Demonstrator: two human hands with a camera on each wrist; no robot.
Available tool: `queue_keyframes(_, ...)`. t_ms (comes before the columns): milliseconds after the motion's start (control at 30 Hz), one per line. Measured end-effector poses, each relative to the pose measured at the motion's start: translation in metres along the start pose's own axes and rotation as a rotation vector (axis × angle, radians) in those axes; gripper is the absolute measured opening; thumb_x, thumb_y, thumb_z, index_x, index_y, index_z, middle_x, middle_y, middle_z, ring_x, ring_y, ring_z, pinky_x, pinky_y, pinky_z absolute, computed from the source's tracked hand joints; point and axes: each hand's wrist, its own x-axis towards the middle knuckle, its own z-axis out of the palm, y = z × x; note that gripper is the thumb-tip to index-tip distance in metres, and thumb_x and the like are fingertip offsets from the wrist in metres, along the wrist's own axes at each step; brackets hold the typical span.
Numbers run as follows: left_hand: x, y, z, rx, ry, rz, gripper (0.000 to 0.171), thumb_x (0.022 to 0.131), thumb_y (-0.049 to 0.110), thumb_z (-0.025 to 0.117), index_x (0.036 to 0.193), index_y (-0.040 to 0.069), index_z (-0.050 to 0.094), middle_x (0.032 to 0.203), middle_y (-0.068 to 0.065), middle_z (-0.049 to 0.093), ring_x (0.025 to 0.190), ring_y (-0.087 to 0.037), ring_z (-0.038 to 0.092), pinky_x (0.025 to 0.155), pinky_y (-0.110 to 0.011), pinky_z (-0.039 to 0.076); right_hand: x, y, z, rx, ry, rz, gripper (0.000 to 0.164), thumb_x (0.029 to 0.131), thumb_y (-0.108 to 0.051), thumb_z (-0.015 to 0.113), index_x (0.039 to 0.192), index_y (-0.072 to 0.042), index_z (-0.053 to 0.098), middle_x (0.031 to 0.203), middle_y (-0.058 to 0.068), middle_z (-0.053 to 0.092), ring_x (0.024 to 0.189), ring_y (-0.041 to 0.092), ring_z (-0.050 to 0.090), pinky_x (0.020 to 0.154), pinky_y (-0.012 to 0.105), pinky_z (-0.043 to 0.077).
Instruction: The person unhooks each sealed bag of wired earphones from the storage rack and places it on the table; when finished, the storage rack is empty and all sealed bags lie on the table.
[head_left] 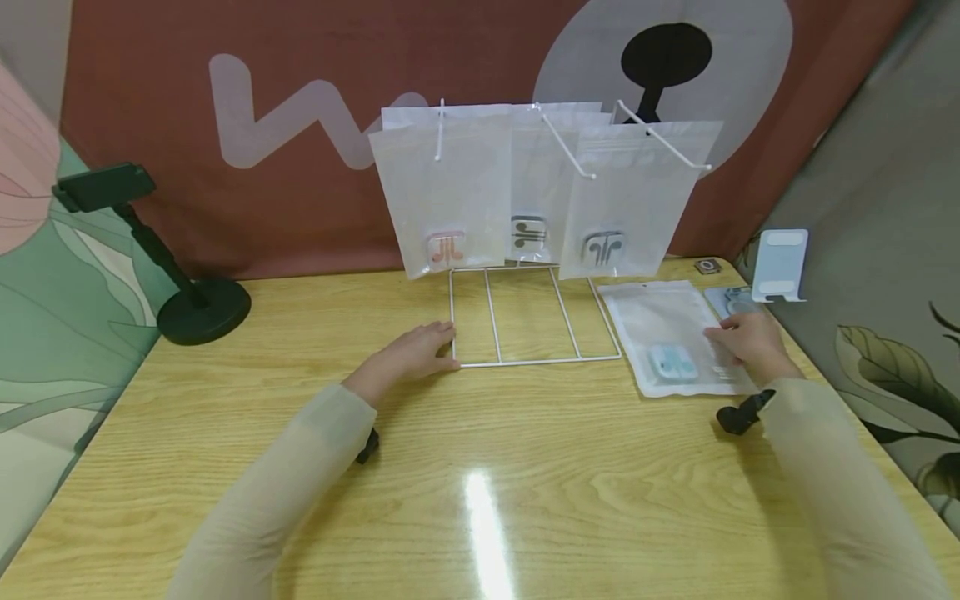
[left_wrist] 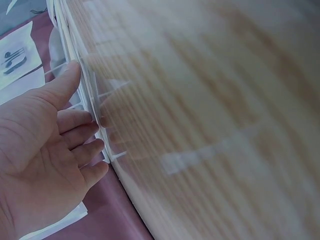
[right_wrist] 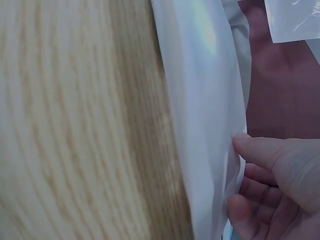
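Observation:
A white wire display rack [head_left: 558, 361] stands on the table with several white zip bags hanging from its prongs. My left hand [head_left: 411, 354] rests at the left front corner of the rack's base. In the left wrist view, the left hand's fingers [left_wrist: 82, 150] lie relaxed, with their tips right at the base wire. Right of the rack, a white zip bag [head_left: 633, 321] with a light-blue earphone case [head_left: 672, 362] showing through lies on the table. My right hand [head_left: 752, 342] pinches that bag's right edge, thumb [right_wrist: 245, 142] on its near face in the right wrist view.
A black phone stand [head_left: 202, 308] is at the back left of the table. Past the right hand stand a light-blue phone holder [head_left: 780, 258] and a flat bluish packet [head_left: 723, 298]. A small dark square item [head_left: 707, 266] lies near the back edge.

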Motion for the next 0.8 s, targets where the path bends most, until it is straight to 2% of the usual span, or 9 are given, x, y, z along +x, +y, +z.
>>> queue_keyframes(300,0.001,-0.001,0.001,0.001,-0.002,-0.013,0.066,0.08,0.039,0.049,0.129,0.003,0.024,0.133,-0.012,0.019,0.121,-0.025,0.015,0.099,-0.036,0.012,-0.006,0.0,-0.007,-0.02,-0.067,0.015,0.052,0.077,-0.041,0.053,0.099,0.007,0.05,0.06,0.007,0.048,0.046,0.017,0.046,0.043,0.028,0.036)
queue_keyframes(367,0.001,0.0,0.001,0.005,-0.002,-0.014,0.066,0.08,0.04,0.049,0.129,0.003,0.025,0.133,-0.011,0.019,0.121,-0.025,0.016,0.099,-0.035,0.011,-0.008,0.0,-0.009,-0.029,-0.066,0.02,0.053,0.077,-0.042,0.052,0.099,0.006,0.05,0.063,0.009,0.049,0.048,0.017,0.046,0.043,0.028,0.038)
queue_keyframes(433,0.001,0.0,0.001,0.007,-0.002,-0.009,0.066,0.08,0.04,0.049,0.129,0.003,0.025,0.133,-0.012,0.02,0.121,-0.025,0.016,0.099,-0.036,0.012,-0.011,-0.001,-0.011,-0.017,-0.051,0.03,0.056,0.076,-0.044,0.052,0.101,0.006,0.049,0.073,0.014,0.051,0.051,0.018,0.049,0.043,0.03,0.041)
queue_keyframes(533,0.001,0.0,0.001,0.006,-0.005,-0.011,0.067,0.08,0.04,0.049,0.129,0.003,0.025,0.134,-0.011,0.019,0.121,-0.025,0.015,0.099,-0.035,0.012,-0.01,-0.002,-0.017,-0.014,-0.023,-0.026,0.06,0.076,-0.047,0.05,0.104,0.006,0.049,0.088,0.023,0.052,0.053,0.022,0.053,0.045,0.033,0.044)
queue_keyframes(633,0.001,0.0,0.001,0.003,-0.004,-0.016,0.067,0.08,0.04,0.049,0.13,0.004,0.025,0.134,-0.011,0.019,0.121,-0.025,0.015,0.099,-0.035,0.012,0.005,0.007,-0.019,0.027,0.018,-0.087,0.063,0.074,-0.05,0.051,0.106,0.003,0.049,0.094,0.022,0.052,0.057,0.02,0.054,0.046,0.038,0.046)
queue_keyframes(733,0.0,0.001,0.0,-0.005,-0.007,-0.017,0.066,0.08,0.04,0.049,0.13,0.003,0.024,0.134,-0.011,0.019,0.121,-0.025,0.015,0.099,-0.036,0.011,0.025,0.015,-0.023,0.101,0.035,-0.107,0.064,0.071,-0.054,0.05,0.11,-0.003,0.049,0.09,0.013,0.055,0.063,0.015,0.053,0.048,0.046,0.045)
queue_keyframes(800,0.0,0.001,0.0,-0.008,-0.011,-0.018,0.066,0.08,0.04,0.049,0.13,0.003,0.024,0.134,-0.012,0.019,0.121,-0.026,0.015,0.099,-0.036,0.012,0.027,0.007,-0.029,0.141,0.041,-0.115,0.064,0.071,-0.054,0.05,0.112,-0.005,0.048,0.09,0.011,0.054,0.069,0.018,0.053,0.051,0.048,0.045)
